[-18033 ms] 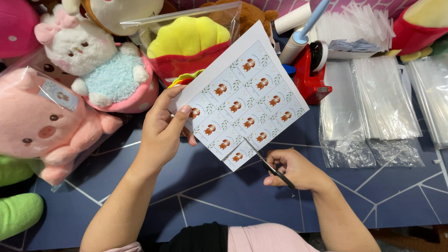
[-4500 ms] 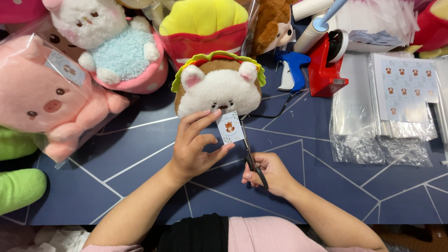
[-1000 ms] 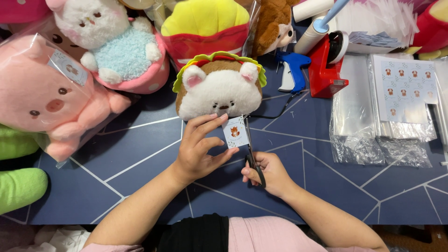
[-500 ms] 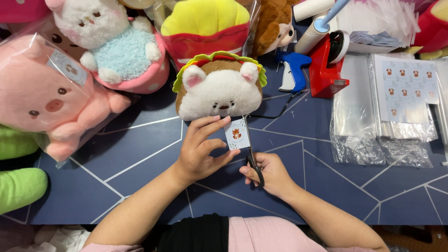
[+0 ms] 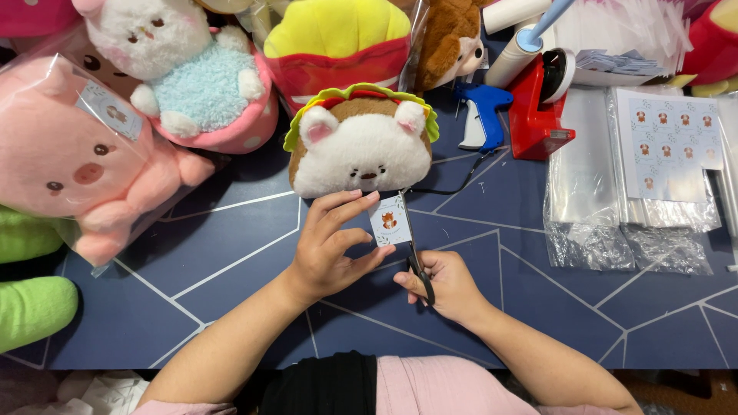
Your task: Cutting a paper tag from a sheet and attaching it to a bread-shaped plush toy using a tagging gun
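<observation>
Since half a second earlier, little had shifted: at frame centre the left hand (image 5: pixel 330 250) pinched a small card (image 5: pixel 388 220) steady for trimming, while the right hand (image 5: pixel 446 284) gripped scissors (image 5: pixel 413 253) along its edge, just below the plush (image 5: pixel 361 142) on the desk (image 5: pixel 231 253).

Both hands (image 5: pixel 334 250) (image 5: pixel 446 283) in closed grip

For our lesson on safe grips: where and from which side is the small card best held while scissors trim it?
Pinch the small card at its left edge, from the left, as the left hand does. The scissors in the right hand run along its right edge, so fingers stay clear there.
</observation>
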